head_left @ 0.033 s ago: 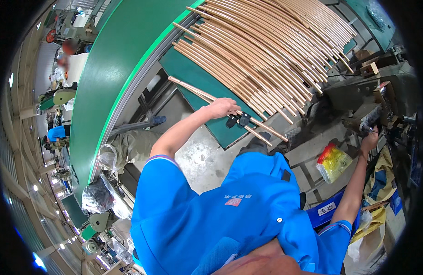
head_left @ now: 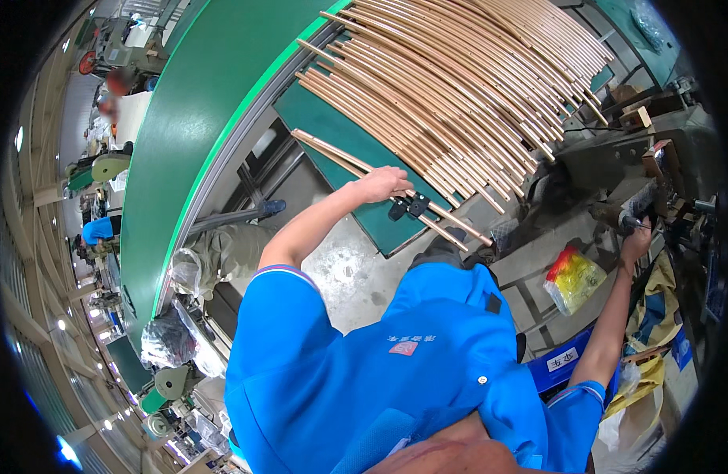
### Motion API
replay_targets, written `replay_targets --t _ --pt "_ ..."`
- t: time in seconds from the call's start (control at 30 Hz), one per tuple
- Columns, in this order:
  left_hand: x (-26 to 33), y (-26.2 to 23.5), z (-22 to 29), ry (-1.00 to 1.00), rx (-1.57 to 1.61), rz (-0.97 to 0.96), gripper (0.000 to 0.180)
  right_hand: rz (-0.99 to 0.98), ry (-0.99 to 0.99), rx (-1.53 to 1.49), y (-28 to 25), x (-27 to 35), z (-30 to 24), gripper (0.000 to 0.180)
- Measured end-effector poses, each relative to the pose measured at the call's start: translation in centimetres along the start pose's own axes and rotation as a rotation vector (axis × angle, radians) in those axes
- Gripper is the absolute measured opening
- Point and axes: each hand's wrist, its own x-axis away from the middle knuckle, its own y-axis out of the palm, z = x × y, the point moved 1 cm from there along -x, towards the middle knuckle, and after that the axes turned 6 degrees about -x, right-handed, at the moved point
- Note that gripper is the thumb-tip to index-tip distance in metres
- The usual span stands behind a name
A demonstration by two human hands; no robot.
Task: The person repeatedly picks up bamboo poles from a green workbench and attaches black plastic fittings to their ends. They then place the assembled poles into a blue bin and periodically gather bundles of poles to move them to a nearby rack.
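Observation:
My left hand is closed over a pair of copper-coloured tubes that lie close together at the near edge of the green table. Just right of my fingers, black clamp-like fittings sit on the tubes, and the tube ends stick out past them. On the far right my right hand reaches to a dark metal device on a bench. Its fingers are curled at the device's near side, around something too dark and small to make out.
Many more copper-coloured tubes lie in rows across the green table. A long green worktop runs along the left. Near my right arm are a red and yellow plastic bag and a blue bin. Plastic-wrapped parts lie lower left.
The tubes under my left hand have shifted slightly, and the black fittings have turned a little with them. My right hand stays at the dark device.

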Motion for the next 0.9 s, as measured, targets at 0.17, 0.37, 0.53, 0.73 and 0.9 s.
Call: replay_targets --t 0.17,0.37,0.53,0.73,0.9 --pt "0.5 -0.6 -4.5 -0.240 -0.169 0.389 0.026 -0.181 0.325 -0.635 -3.4 -1.0 -3.4 0.025" --pt "0.9 -0.2 -6.8 -0.317 -0.390 0.314 0.016 -0.324 0.367 -1.322 -10.2 2.8 -15.9 0.016" --pt "1.4 -1.0 -6.8 -0.240 -0.476 0.252 0.011 -0.310 0.239 -1.241 -10.1 3.2 -18.4 0.015" --pt "-1.0 -5.4 -2.4 0.032 -0.474 -0.080 0.037 -0.097 0.473 -1.293 -8.6 4.0 -16.3 0.021" --pt "-5.9 -9.5 12.3 0.203 -0.398 0.001 0.035 0.083 0.252 -1.387 -5.1 3.0 -21.6 0.006"
